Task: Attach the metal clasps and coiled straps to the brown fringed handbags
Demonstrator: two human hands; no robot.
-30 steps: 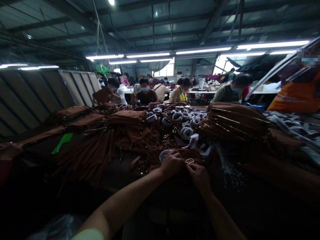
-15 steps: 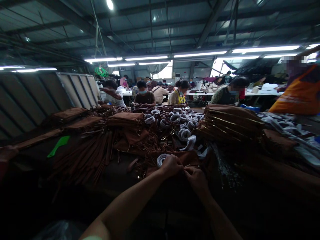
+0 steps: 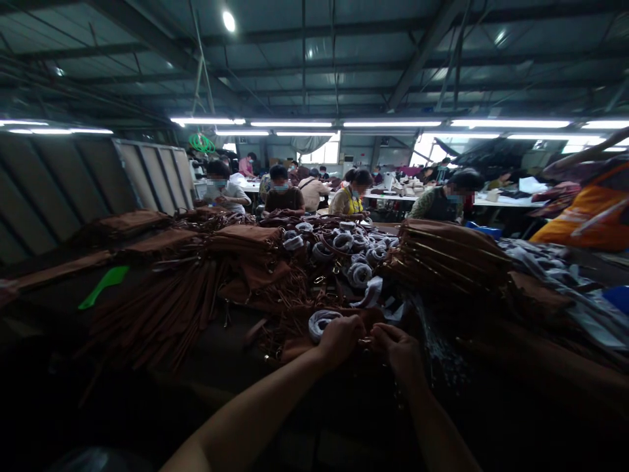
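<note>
Both hands are closed in pinches, close together over a brown fringed bag (image 3: pixel 297 349) on the table. My left hand (image 3: pixel 343 339) has its fingers pressed together beside a coil wrapped in white (image 3: pixel 322 324). To its right, my right hand (image 3: pixel 400 347) pinches with thumb and forefinger. A small shiny metal piece (image 3: pixel 364 341) shows between the fingertips, too small and dark to name. What each hand holds is mostly hidden by the fingers. Brown material lies dark beneath both hands.
Brown bags with gold zippers (image 3: pixel 447 255) are stacked at right, and more brown pieces (image 3: pixel 246 237) at left. Brown strips (image 3: pixel 167 314) fan out near a green scraper-like tool (image 3: pixel 104 286). White-wrapped coils (image 3: pixel 360 274) lie behind my hands. Several people work across the table.
My hands have moved slightly apart and a little lower, and the small metal piece shows between them. The camera view has tilted up a little. At right, the person in orange has shifted.
</note>
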